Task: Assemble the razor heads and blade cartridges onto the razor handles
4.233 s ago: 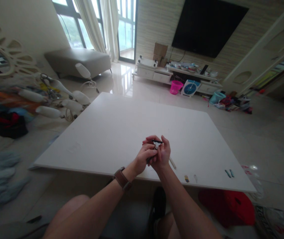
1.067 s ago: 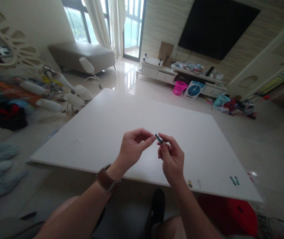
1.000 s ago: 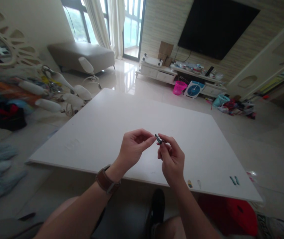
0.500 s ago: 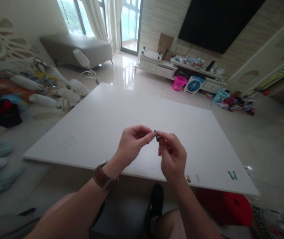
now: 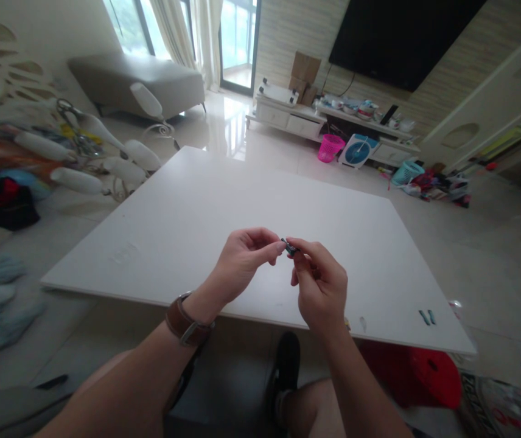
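Note:
Over the near half of the white table (image 5: pixel 251 194), my two hands meet around a small dark green piece (image 5: pixel 291 249), too small for me to tell its kind. My right hand (image 5: pixel 322 286) pinches it between thumb and fingertips. Thumb and index finger of my left hand (image 5: pixel 249 261) are closed at its left end. Two slim dark green pieces (image 5: pixel 427 317) lie side by side near the table's right corner. A small clear piece (image 5: pixel 363 323) rests by the front edge, and a small yellow item (image 5: pixel 347 323) is mostly hidden by my right wrist.
A red plastic stool or bin (image 5: pixel 434 374) stands under the table's right front. To the left, a lamp with white shades (image 5: pixel 126 170) comes close to the table's edge. Faint clear bits (image 5: pixel 125 250) lie on the left part of the tabletop.
Both hands stay together on the small piece, which has turned slightly. My right hand has shifted a little right, and its wrist now covers most of the yellow item.

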Demonstrator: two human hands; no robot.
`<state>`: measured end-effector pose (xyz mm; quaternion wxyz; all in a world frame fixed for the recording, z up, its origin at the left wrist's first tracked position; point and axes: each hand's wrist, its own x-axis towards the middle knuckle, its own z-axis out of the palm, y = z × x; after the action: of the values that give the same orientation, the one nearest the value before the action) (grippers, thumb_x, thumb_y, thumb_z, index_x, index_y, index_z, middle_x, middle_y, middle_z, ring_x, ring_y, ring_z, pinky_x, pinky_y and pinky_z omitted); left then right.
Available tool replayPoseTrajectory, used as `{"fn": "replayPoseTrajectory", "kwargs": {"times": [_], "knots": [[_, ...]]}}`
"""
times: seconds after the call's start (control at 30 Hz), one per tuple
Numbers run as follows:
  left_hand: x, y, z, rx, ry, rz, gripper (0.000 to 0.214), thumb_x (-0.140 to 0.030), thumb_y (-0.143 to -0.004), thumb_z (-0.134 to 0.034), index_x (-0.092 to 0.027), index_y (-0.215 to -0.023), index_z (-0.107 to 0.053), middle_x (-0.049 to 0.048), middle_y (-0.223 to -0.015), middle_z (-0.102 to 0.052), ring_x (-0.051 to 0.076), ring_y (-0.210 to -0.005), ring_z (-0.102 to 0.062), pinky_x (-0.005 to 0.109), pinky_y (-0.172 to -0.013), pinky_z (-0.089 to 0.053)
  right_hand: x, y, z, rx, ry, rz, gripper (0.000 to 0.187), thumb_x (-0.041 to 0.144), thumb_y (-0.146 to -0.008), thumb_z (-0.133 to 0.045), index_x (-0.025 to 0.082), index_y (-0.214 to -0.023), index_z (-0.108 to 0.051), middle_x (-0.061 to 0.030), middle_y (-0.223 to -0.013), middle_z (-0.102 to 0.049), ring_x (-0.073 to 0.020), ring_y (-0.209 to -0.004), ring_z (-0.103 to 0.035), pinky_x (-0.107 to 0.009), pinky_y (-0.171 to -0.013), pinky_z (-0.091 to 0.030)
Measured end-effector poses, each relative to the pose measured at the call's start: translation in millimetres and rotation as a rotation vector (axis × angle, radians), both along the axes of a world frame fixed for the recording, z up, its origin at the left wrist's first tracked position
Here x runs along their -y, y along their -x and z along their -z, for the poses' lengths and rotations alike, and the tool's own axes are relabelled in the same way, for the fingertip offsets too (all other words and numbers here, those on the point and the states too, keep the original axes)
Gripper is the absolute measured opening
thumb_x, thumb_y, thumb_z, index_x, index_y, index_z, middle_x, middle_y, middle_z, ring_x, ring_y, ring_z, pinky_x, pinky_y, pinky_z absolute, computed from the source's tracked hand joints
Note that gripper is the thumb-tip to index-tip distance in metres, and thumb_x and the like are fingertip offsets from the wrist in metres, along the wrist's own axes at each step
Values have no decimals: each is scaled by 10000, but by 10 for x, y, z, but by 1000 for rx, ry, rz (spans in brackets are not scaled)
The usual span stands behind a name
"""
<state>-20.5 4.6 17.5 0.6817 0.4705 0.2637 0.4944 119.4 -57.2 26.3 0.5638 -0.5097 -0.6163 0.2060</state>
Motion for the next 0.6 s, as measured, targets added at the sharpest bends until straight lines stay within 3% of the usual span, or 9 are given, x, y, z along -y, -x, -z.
{"fn": "replayPoseTrajectory", "kwargs": {"times": [0.6], "knots": [[-14, 35, -37, -117, -72, -21, 196, -297, -748, -784, -163, -662, -669, -14, -596, -588, 92, -570, -502, 236, -559, -421, 8, -22, 8, 2, 19, -36, 255, 222, -991, -549, 312, -1161, -716, -39, -920, -648, -150, -726, -598, -262, -506, -415]]}}
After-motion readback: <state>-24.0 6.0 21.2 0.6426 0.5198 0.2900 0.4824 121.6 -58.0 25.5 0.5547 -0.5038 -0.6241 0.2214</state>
